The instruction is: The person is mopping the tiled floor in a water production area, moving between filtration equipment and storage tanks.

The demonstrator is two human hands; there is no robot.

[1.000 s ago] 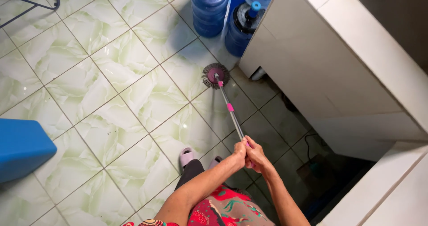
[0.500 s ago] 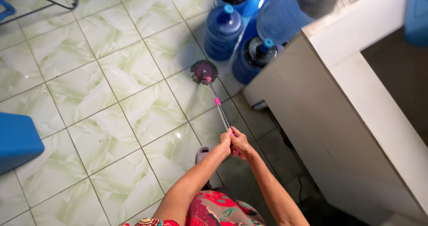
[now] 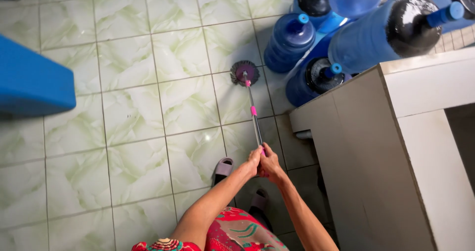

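Both my hands grip the top of a metal mop handle [image 3: 254, 118] with pink bands. My left hand [image 3: 254, 161] and my right hand [image 3: 271, 163] are clasped side by side around it, in front of my body. The handle slants away from me to a round grey mop head [image 3: 245, 72] resting on the pale green tiled floor [image 3: 138, 112]. The mop head lies just left of a cluster of blue water jugs [image 3: 289, 42]. My feet in grey slippers [image 3: 223, 167] stand below my hands.
A white tiled counter block [image 3: 391, 147] fills the right side, close to my right arm. Several large blue water jugs [image 3: 368, 38] stand and lie stacked at the upper right. A blue object [image 3: 32, 83] juts in at the left edge.
The view has swung left and up, so the counter now fills the right side. The mop head has slid along the tiles, staying close to the jugs. Both hands keep their hold.
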